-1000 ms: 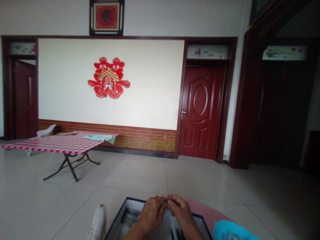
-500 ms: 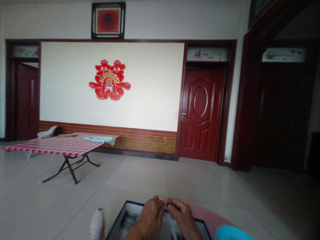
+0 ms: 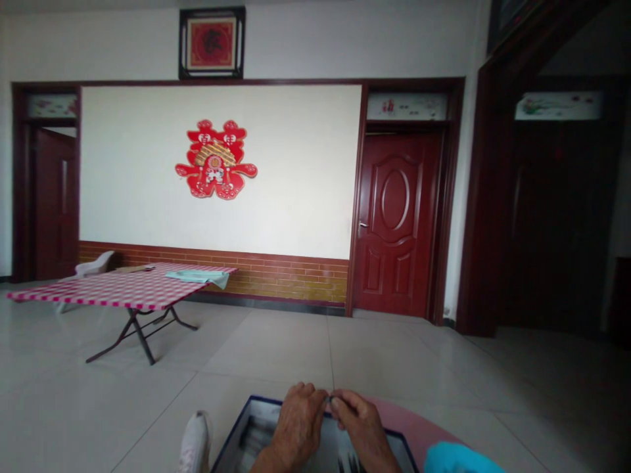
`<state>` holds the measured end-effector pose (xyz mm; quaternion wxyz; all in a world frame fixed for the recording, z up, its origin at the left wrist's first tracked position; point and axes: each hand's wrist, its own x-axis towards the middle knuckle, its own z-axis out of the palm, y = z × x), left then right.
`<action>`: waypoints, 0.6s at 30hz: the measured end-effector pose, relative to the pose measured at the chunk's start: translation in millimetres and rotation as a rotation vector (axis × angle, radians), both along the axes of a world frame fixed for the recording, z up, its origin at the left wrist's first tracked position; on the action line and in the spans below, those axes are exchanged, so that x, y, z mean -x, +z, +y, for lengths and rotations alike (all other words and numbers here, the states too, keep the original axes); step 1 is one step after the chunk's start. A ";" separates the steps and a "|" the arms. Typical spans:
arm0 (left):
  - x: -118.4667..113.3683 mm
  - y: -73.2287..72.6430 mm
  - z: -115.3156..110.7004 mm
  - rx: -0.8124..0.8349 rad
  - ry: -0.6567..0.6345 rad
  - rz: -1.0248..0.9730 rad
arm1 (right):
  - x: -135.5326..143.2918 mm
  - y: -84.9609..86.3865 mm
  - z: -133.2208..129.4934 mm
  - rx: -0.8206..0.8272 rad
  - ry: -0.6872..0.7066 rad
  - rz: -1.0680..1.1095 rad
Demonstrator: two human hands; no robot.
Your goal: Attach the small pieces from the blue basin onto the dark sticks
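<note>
Both hands meet above a shallow white tray with a dark blue rim (image 3: 237, 428). My left hand (image 3: 300, 420), its fingers curled, pinches at a small dark piece (image 3: 328, 398) between the hands. From the other side, the thumb and forefinger of my right hand (image 3: 362, 420) close on the same piece. It is too small to tell its kind. Slim dark-tipped items (image 3: 349, 462) lie in the tray below my right hand. Dark, blurred long items (image 3: 256, 435) are in its left part.
Beneath the tray is a pink round surface (image 3: 414, 427). A bright blue object (image 3: 461, 458) sits at the lower right, and a white shoe (image 3: 194, 441) at the left. Farther off stands a folding table with a checked cover (image 3: 123, 289), a white chair (image 3: 96, 264) behind it.
My hands stay together over the tray, with only a slight shift of the fingers around the small piece. The view has moved very slightly.
</note>
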<state>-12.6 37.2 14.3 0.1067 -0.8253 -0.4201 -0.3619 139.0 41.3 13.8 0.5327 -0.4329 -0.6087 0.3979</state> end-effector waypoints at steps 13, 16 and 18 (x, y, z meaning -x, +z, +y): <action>-5.5 8.9 -10.7 0.061 0.002 0.095 | 7.3 -1.6 -6.5 -0.284 -0.204 -0.321; -6.2 6.8 -10.4 0.059 0.000 0.083 | 7.0 -4.3 -5.8 -0.258 -0.175 -0.351; -5.3 3.3 -7.3 0.023 -0.013 0.041 | 6.9 -4.3 -6.2 -0.209 -0.170 -0.372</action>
